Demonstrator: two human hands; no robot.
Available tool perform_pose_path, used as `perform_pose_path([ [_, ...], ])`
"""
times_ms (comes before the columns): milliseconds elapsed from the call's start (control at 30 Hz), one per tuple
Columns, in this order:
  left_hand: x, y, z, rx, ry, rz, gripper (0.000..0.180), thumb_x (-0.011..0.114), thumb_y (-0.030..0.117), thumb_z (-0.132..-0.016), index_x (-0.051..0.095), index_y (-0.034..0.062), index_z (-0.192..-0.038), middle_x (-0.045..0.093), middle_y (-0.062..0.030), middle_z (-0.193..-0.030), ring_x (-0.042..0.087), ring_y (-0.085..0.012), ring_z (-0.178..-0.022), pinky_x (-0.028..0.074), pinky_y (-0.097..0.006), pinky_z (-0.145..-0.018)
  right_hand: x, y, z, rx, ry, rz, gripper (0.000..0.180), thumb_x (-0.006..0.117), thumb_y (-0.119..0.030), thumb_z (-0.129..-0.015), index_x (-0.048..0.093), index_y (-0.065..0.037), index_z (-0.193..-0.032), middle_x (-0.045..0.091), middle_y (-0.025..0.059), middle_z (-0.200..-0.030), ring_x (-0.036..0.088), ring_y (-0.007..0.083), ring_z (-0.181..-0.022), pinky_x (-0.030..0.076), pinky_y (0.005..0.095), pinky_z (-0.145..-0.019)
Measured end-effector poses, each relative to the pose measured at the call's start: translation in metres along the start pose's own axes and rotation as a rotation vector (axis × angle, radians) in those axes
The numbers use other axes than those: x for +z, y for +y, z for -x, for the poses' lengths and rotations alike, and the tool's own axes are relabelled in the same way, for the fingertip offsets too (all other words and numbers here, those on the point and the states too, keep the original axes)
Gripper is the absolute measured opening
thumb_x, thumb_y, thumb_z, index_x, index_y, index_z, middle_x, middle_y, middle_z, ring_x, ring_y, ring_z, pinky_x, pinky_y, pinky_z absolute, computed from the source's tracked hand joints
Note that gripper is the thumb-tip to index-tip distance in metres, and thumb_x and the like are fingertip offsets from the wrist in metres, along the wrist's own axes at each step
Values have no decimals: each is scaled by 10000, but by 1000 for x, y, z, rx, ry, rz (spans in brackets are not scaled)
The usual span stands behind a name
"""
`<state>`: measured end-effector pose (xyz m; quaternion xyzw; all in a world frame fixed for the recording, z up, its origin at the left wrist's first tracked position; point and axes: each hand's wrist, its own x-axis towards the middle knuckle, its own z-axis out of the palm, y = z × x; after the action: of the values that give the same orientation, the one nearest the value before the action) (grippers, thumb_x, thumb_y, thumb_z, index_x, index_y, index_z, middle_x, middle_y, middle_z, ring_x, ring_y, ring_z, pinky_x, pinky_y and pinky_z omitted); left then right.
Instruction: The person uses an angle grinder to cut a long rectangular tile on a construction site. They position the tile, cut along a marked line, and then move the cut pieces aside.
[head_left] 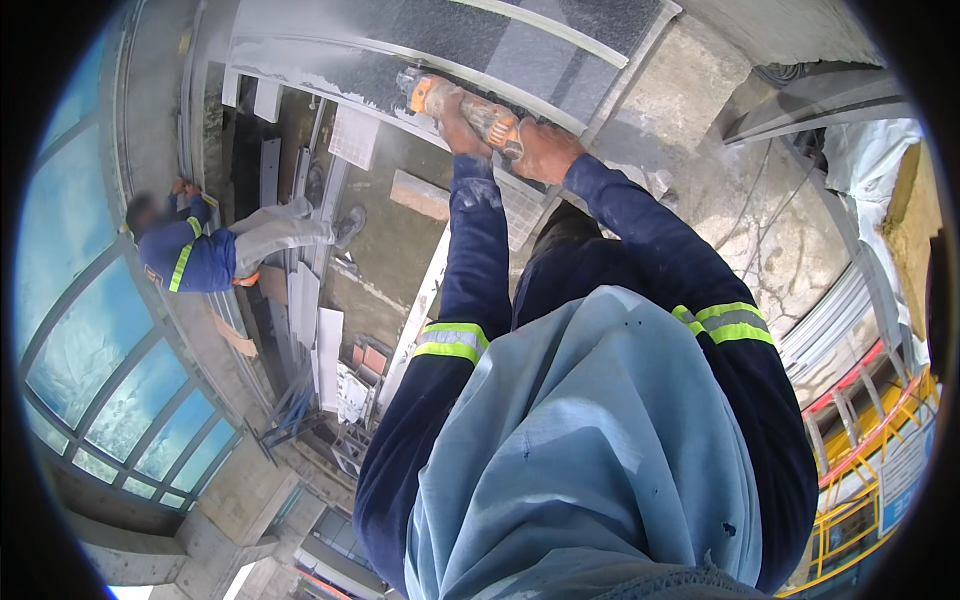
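A dusty orange angle grinder (490, 120) is gripped in both my hands at the top centre. My left hand (461, 129) wraps round the body close behind its head. My right hand (546, 151) closes on the rear end. The grinder's head points left and meets the edge of a dark speckled stone slab (440, 28), which is coated with pale dust along its near side. Dust blurs the disc, so whether it touches the stone cannot be told. White dust also marks my left sleeve.
At the left, another person (190, 245) in a reflective-striped blue top works by the wall beside tall windows (95, 370). Below lie loose pale boards (303, 305) and a tile piece (420, 195). Cables cross cracked concrete (770, 220) at right, near yellow railings (850, 510).
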<state>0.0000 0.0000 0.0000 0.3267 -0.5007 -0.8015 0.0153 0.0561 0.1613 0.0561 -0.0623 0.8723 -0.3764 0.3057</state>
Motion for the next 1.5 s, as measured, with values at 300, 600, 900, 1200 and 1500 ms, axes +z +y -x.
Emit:
perform_pose_path([
  [300, 7, -5, 25, 20, 15, 44, 364, 682, 268, -876, 559, 32, -1123, 595, -92, -946, 657, -254, -836, 576, -428, -758, -4, 6, 20, -8, 32, -10, 457, 726, -270, -806, 520, 40, -1071, 696, 284, -1016, 679, 427, -1016, 542, 486, -883],
  [600, 3, -8, 17, 25, 41, 47, 399, 722, 242, -835, 587, 0, -1122, 606, -95, -956, 651, -252, -824, 561, -415, -747, -1, 7, 10, -4, 2, -6, 472, 722, -271, -810, 531, 51, -1098, 700, 278, -1028, 683, 406, -1037, 539, 480, -883],
  [900, 2, -3, 7, 2, 19, 16, 410, 681, 259, -857, 556, 18, -1164, 606, -109, -960, 668, -284, -822, 582, -446, -751, 2, 4, 5, -6, 21, -17, 474, 740, -275, -808, 537, 52, -1084, 697, 280, -1036, 679, 403, -1049, 538, 477, -893],
  [1200, 10, -5, 34, 1, 24, 24, 389, 675, 261, -871, 553, 25, -1154, 604, -104, -954, 663, -267, -820, 579, -427, -745, -2, 9, 24, 5, 33, -34, 463, 736, -272, -802, 525, 46, -1063, 696, 285, -1021, 680, 421, -1027, 540, 486, -888],
  [1500, 1, -7, 7, 4, 14, 42, 419, 709, 245, -842, 565, 1, -1151, 597, -100, -959, 651, -263, -817, 569, -423, -722, 3, 7, 5, 5, 4, -27, 461, 732, -269, -818, 536, 48, -1090, 698, 285, -1041, 679, 418, -1043, 541, 486, -893],
])
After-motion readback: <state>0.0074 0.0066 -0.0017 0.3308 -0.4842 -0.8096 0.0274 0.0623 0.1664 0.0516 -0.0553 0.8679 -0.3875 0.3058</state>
